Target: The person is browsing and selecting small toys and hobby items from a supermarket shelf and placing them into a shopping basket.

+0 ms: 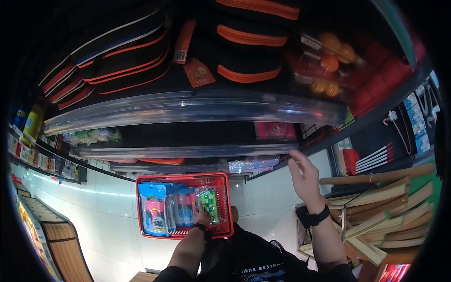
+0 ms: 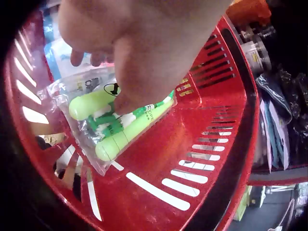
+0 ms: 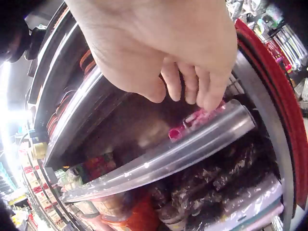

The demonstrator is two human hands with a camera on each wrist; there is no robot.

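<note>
My left hand [image 1: 203, 218] is down in the red shopping basket [image 1: 184, 236], at a clear pack with a lime-green jump rope [image 2: 127, 122]. In the left wrist view the thumb lies against the pack's front and the fingertips show behind its upper edge. Beside it in the basket stand several blue jump rope packs [image 1: 153, 209] with pink handles. My right hand [image 1: 305, 177] is raised in front of the shelf, holding nothing, its fingers loosely bent. Nearest to it, in the right wrist view, are pink packaged items [image 3: 197, 120] behind a clear shelf lip [image 3: 183, 151].
Black bags with orange zips [image 1: 251, 35] fill the upper shelf, with packs of orange balls [image 1: 331, 51] at its right. Wooden bats or slats [image 1: 380, 216] lean in a rack by the right arm. A wood-panelled display unit [image 1: 66, 244] stands at the left.
</note>
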